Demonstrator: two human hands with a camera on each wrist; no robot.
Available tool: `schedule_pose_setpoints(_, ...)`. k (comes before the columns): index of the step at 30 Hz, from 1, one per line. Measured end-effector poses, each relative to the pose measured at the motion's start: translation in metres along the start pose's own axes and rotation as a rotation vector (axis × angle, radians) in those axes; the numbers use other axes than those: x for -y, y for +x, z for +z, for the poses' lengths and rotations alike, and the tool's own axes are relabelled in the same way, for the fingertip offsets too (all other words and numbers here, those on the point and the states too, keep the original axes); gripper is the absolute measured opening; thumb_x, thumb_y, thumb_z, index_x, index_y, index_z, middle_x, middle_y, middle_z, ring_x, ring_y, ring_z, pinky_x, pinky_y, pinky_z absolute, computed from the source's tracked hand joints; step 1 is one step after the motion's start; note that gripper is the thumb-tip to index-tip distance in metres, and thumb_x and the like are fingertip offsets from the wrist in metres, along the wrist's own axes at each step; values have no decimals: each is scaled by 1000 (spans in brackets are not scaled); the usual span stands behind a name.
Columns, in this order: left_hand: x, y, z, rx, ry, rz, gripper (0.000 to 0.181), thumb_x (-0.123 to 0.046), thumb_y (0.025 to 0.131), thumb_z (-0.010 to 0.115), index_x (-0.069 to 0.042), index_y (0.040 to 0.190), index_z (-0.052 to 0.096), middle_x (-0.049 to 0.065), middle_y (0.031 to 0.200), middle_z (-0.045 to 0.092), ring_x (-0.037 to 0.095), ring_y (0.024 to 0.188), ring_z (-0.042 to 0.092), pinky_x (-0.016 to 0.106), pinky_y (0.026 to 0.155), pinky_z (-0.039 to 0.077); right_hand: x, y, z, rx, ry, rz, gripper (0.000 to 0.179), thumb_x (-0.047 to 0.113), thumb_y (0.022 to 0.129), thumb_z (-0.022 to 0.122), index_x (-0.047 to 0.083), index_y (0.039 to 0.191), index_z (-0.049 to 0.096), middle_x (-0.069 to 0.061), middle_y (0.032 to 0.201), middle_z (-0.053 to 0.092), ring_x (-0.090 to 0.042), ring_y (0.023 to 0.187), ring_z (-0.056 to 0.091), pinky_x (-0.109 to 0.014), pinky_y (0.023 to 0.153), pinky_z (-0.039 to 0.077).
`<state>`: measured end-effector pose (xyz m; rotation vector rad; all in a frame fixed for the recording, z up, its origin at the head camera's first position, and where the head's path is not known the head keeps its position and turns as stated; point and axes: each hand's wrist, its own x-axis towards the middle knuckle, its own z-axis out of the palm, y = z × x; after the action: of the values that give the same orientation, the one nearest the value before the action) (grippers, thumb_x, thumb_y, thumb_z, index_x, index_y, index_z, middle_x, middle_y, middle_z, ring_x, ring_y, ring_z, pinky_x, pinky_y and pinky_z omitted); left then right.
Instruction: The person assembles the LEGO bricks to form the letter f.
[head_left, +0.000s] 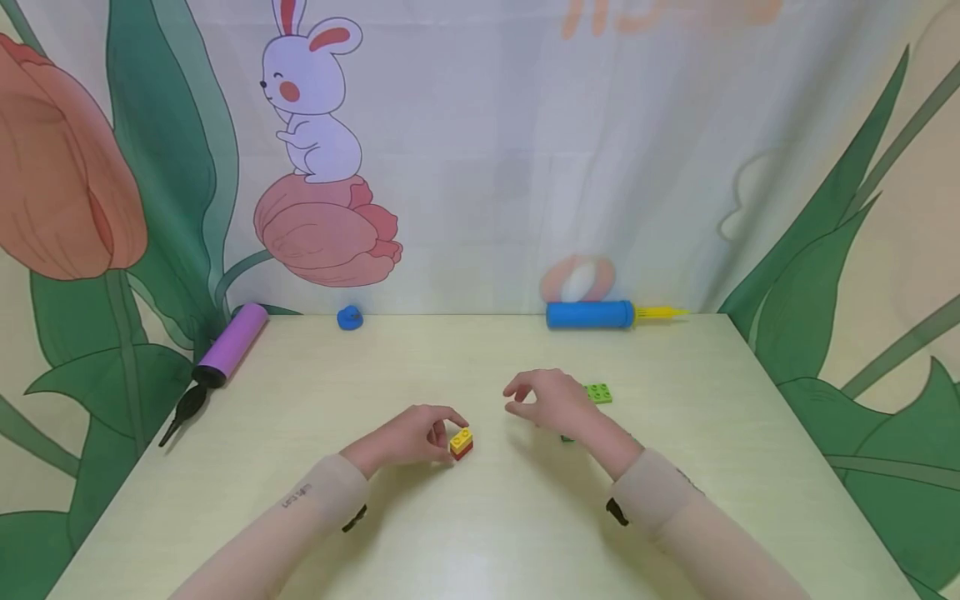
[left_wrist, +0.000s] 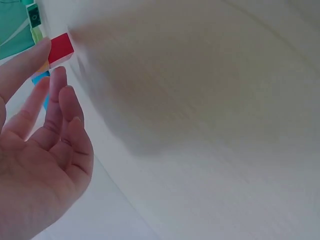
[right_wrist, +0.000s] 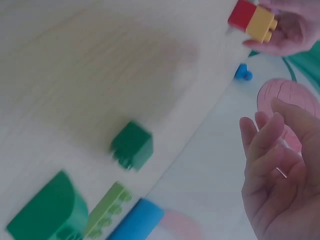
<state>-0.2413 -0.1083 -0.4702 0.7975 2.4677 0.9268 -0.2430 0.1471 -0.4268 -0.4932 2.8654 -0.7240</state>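
Note:
Thumb and index finger of my left hand (head_left: pixel 416 435) pinch a two-brick stack from opposite ends. A yellow toy brick (head_left: pixel 461 438) with studs sits on top, with a red brick (left_wrist: pixel 61 49) under it. The stack stays low over the table in the head view. To its right, my right hand (head_left: pixel 551 398) hovers above the table with fingers loosely bent and nothing between them. Beneath that hand, the right wrist view shows a small dark green brick (right_wrist: pixel 132 145), a rounded dark green brick (right_wrist: pixel 50 210) and a light green studded brick (right_wrist: pixel 107 210). The right forearm partly hides these in the head view.
Along the back edge lie a blue hand pump (head_left: pixel 590 314) with a yellow nozzle and a small blue object (head_left: pixel 349 317). A purple pump (head_left: pixel 236 340) with a black end lies at the left edge. Behind the table (head_left: pixel 480 533) hangs a printed curtain (head_left: pixel 465 167).

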Motion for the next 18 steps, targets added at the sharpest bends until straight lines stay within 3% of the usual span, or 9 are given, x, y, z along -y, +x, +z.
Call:
schedule_pose_setpoints(3,2,1,2,0,2,26,40,-11,81,79,-14,118,64,-2,77,60,14,69,55,29,66,47,-13,-4,-11,-32,-24,20,25,29,88,72,19,110,70,8,92,65,-8,61,59,-30,59,46)
schedule_pose_setpoints(9,4,4,6,-35,29,-10,34,-17,80,80,-15,111,66,-3,75,60,14,68,55,29,65,47,-40,-12,-23,-68,-72,75,25,31,88,72,19,110,71,7,94,65,-16,86,59,-33,66,47)
schedule_pose_setpoints(18,0,2,7,-81,106,-38,37,-28,76,84,-17,105,64,-4,71,59,13,63,53,30,62,44,-77,-15,-24,-55,21,174,29,31,92,67,15,116,69,-6,116,63,-28,106,55,-48,88,45)
